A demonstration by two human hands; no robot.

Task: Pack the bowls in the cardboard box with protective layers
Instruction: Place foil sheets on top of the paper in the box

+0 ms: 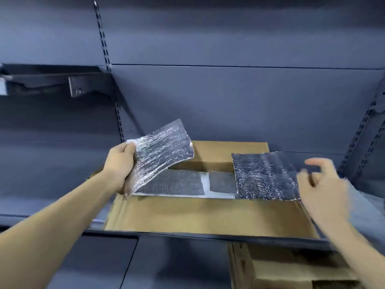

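Note:
An open cardboard box [187, 213] sits on a dark metal shelf. My left hand [119, 163] grips a silvery foil-faced padding sheet [160, 151] by its left edge and holds it tilted above the box's left side. A second foil sheet [264, 176] lies flat over the box's right end. My right hand [320, 184], blurred, hovers just right of that sheet with its fingers apart and nothing in it. Inside the box, grey padded pieces [175, 184] lie flat on the bottom. No bowl is visible.
The shelf's front edge [187, 234] runs below the box. A grey back panel rises behind. Slotted uprights [104, 44] stand at left and right, with a bracket [77, 86] at upper left. More cardboard [281, 268] lies on the level below, at lower right.

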